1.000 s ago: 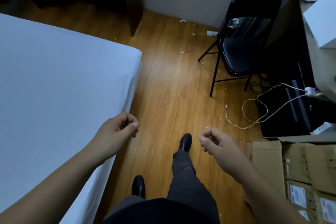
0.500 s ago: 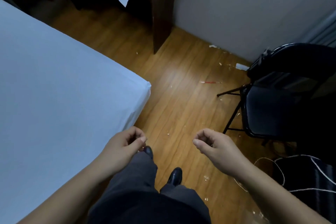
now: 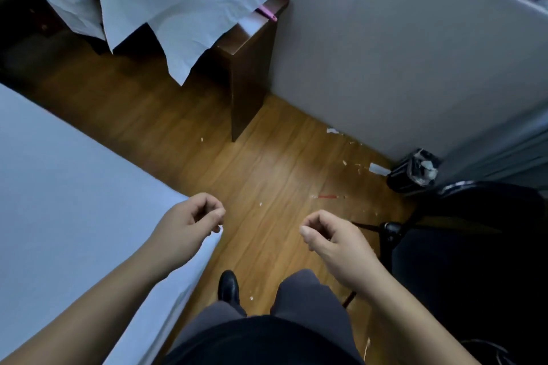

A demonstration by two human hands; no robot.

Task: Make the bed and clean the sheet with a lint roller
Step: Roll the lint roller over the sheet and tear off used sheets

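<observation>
Moved: your view has swung up toward the desk (image 3: 252, 47) and wall (image 3: 400, 53) since half a second ago; the chair (image 3: 474, 261) has slid to the right edge, and both hands hang as they did.
Legs: your grey trousers (image 3: 308, 299) and one black shoe (image 3: 228, 286) stand on the wood floor (image 3: 267, 175) beside the bed.
Left hand (image 3: 186, 225): fingers loosely curled, thumb near the forefinger, holding nothing, over the bed's corner.
Right hand (image 3: 335, 243): fingers loosely curled, holding nothing, over the floor.
Bed (image 3: 74, 201): on your left, its fitted sheet lying smooth; its near edge runs from bottom centre up to the corner under your left hand.
Floor bits: pale scraps and a thin red stick (image 3: 327, 196) lie scattered near the wall.
Bin (image 3: 413, 170): black, in the corner by the wall.
Desk top: crumpled white sheets (image 3: 178, 0) hang over its front edge; a pink object (image 3: 267, 13) pokes out beneath them, too hidden to tell what it is.
Writing: none that you can read.
</observation>
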